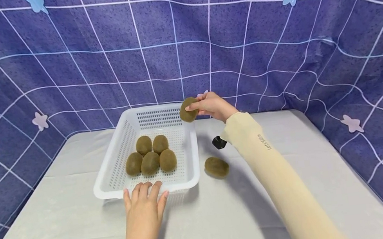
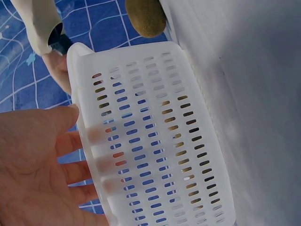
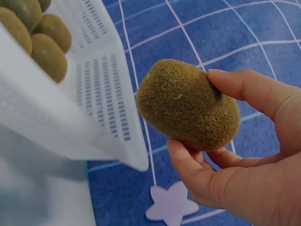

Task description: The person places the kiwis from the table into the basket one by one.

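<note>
My right hand (image 1: 214, 107) pinches a fuzzy brown kiwi (image 1: 189, 110) between thumb and fingers, above the basket's far right corner. Seen from the right wrist, this kiwi (image 3: 188, 106) is just beside the basket wall. The white plastic basket (image 1: 104, 178) has slotted sides and holds several kiwis (image 1: 150, 163) grouped together. At its near edge, my left hand (image 1: 143, 209) grips the rim; in the left wrist view the fingers show through the slotted wall, with the thumb on the near side. Another kiwi (image 1: 216, 167) lies on the table, right of the basket.
A small black object (image 1: 219, 142) sits on the table, partly covered by the right sleeve (image 1: 271, 165). White cloth covers the table (image 1: 65, 228). Behind it hangs a blue curtain (image 1: 100, 66) with a line grid and stars.
</note>
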Tool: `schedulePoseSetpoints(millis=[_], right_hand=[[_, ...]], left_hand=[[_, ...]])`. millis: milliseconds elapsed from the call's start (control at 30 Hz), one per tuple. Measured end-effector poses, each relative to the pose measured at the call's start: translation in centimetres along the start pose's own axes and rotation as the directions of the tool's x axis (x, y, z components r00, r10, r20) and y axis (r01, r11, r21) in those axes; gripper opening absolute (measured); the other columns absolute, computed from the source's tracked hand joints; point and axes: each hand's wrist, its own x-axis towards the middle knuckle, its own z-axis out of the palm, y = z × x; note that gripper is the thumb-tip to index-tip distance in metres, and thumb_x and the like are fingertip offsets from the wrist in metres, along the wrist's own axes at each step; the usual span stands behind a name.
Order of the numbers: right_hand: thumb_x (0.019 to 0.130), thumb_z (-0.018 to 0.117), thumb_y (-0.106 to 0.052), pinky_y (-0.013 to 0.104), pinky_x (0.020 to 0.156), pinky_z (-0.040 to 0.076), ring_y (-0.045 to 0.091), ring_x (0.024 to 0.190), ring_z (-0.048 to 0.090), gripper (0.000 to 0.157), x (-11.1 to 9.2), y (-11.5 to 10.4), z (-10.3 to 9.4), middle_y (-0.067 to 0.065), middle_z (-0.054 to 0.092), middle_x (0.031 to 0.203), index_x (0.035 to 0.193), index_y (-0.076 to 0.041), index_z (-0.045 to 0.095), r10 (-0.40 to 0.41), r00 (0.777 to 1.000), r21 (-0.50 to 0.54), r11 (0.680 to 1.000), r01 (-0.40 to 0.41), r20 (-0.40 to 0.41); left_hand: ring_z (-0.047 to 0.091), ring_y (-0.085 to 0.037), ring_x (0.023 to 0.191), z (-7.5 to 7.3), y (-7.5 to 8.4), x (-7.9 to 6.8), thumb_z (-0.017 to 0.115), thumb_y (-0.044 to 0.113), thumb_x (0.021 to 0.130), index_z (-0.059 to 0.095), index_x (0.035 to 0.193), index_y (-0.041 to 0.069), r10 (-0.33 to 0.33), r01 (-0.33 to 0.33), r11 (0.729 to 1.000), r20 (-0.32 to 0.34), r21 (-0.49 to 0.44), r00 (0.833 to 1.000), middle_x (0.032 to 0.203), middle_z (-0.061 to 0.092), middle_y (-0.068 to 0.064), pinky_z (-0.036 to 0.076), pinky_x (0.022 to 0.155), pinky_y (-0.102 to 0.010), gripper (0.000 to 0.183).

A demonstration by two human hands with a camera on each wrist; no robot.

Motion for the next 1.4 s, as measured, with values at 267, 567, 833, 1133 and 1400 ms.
schedulePoseSetpoints(millis=[267,567,833,1133,1400], right_hand=[[0.083,0.074,-0.008,0.028,0.097,0.046,0.020,0.107,0.060,0.052,0.7,-0.6,2.6,0.014,0.060,0.123,0.128,0.005,0.051,0.005,0.999,-0.031,1.000,-0.004,0.041],[0.082,0.075,-0.008,0.026,0.093,0.049,0.021,0.108,0.060,0.054,1.9,-0.4,5.6,0.014,0.057,0.124,0.128,0.005,0.049,0.005,1.000,0.051,0.999,-0.005,-0.007],[0.084,0.073,-0.006,0.031,0.098,0.046,0.023,0.114,0.058,0.050,3.2,0.9,7.5,0.015,0.057,0.129,0.127,0.007,0.052,0.003,0.999,0.105,0.994,0.002,-0.045],[0.083,0.074,-0.005,0.034,0.093,0.049,0.021,0.098,0.058,0.045,3.9,2.9,9.1,0.016,0.058,0.119,0.120,0.009,0.053,-0.003,0.984,0.079,0.997,0.018,-0.179],[0.082,0.071,0.001,0.034,0.099,0.046,0.030,0.114,0.055,0.052,4.6,4.5,10.3,0.021,0.053,0.123,0.126,0.011,0.044,0.017,0.965,0.085,0.996,0.006,-0.261]], left_hand=[[0.047,-0.042,0.120,0.0,0.0,-0.1,0.063,0.028,0.094,0.063,0.118,0.006,-0.003,0.003,1.000,0.000,0.007,1.000,0.116,0.059,-0.018,0.019,0.104,-0.070,0.033],[0.048,-0.042,0.119,0.1,0.0,0.0,0.064,0.028,0.093,0.063,0.117,0.006,0.005,-0.004,1.000,-0.022,0.009,1.000,0.115,0.060,-0.018,0.020,0.103,-0.071,0.033],[0.049,-0.043,0.118,0.3,-0.1,-0.1,0.065,0.027,0.092,0.064,0.117,0.005,0.006,-0.006,1.000,-0.040,0.002,0.999,0.114,0.060,-0.018,0.021,0.103,-0.070,0.033],[0.049,-0.041,0.117,0.5,-0.2,-0.1,0.065,0.027,0.091,0.064,0.115,0.006,0.019,-0.018,1.000,-0.065,0.013,0.998,0.112,0.060,-0.017,0.022,0.103,-0.069,0.032],[0.050,-0.040,0.115,0.5,-0.2,-0.1,0.067,0.027,0.090,0.064,0.115,0.006,0.024,-0.022,0.999,-0.080,0.026,0.996,0.111,0.060,-0.017,0.022,0.103,-0.069,0.032]])
